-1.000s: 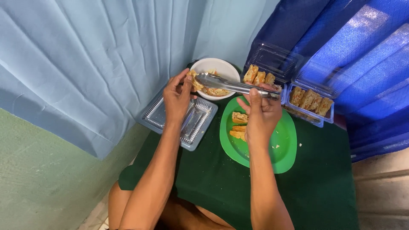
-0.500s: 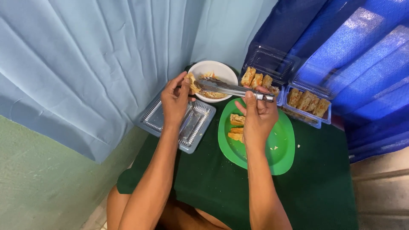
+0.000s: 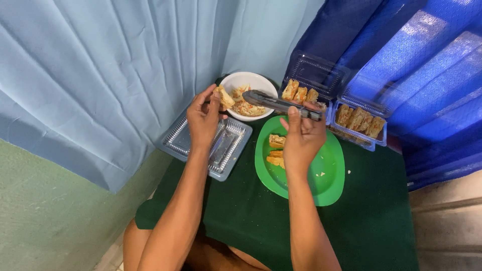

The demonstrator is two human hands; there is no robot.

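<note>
My left hand pinches a pale stuffed pastry piece at the rim of a white bowl that holds chopped filling. My right hand grips metal tongs, whose closed tips reach left over the bowl's filling. Under my right hand lies a green oval plate with fried pieces on its left side. An empty clear plastic tray sits below my left hand.
Two clear lidded boxes of fried rolls, one behind the tongs and one to the right, stand on the dark green tablecloth. Light blue curtain hangs on the left, darker blue cloth on the right.
The tongs have swung left, from over the box of rolls to over the bowl. My left hand stays at the bowl's rim with the pastry piece.
</note>
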